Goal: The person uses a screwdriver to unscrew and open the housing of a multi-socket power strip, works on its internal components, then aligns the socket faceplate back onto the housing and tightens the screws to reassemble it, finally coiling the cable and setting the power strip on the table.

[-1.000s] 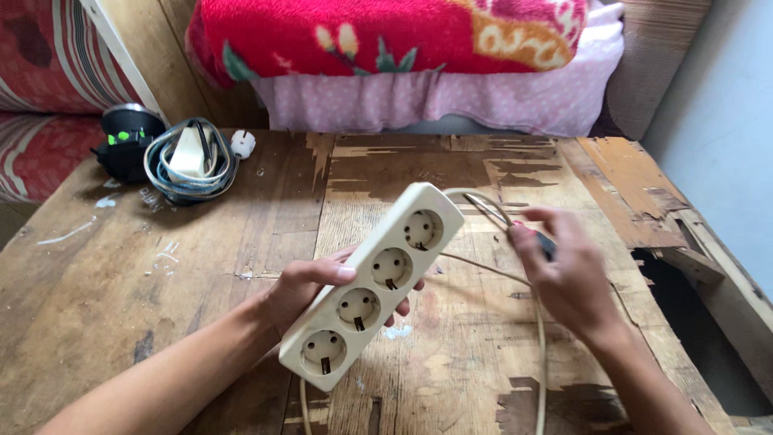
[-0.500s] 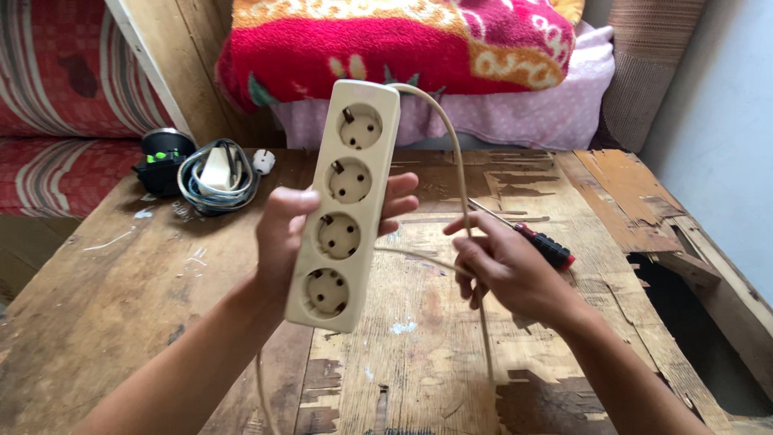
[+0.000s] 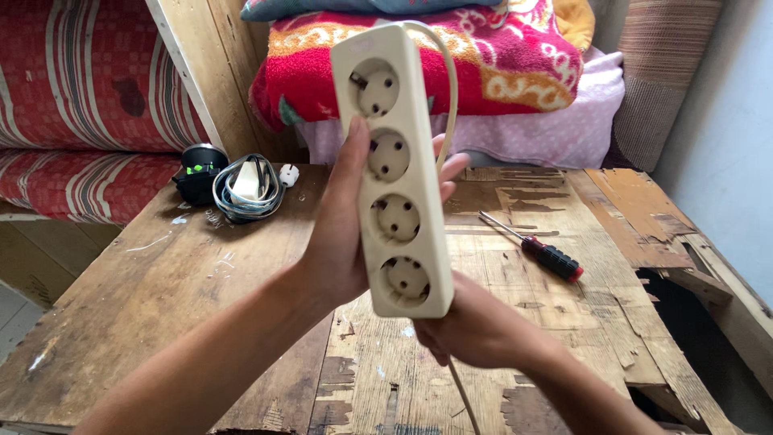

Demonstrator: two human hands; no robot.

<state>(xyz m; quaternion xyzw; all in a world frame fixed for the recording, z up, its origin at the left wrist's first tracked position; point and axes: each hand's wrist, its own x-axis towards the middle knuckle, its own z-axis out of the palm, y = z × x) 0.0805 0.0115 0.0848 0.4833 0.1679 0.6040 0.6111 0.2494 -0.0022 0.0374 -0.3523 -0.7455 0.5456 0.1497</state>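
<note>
A cream power strip (image 3: 394,169) with several round sockets stands upright in front of me, sockets facing the camera. My left hand (image 3: 342,234) grips its left side, thumb along the edge and fingertips showing behind on the right. My right hand (image 3: 475,330) holds the strip's lower end from underneath. Its cream cable (image 3: 447,76) loops from the top, runs down behind the strip and hangs out below my right hand. A screwdriver (image 3: 535,248) with a red and black handle lies on the worn wooden table (image 3: 201,298) to the right.
At the table's back left sit a coiled white cable with a plug (image 3: 245,189) and a small black device (image 3: 197,171). A bed with a red floral blanket (image 3: 515,64) stands behind. The table's right edge (image 3: 684,274) is broken and splintered.
The strip rose from lying angled over the table to upright and close to the camera. My right hand let go of the screwdriver, which now lies on the table, and took the strip's lower end.
</note>
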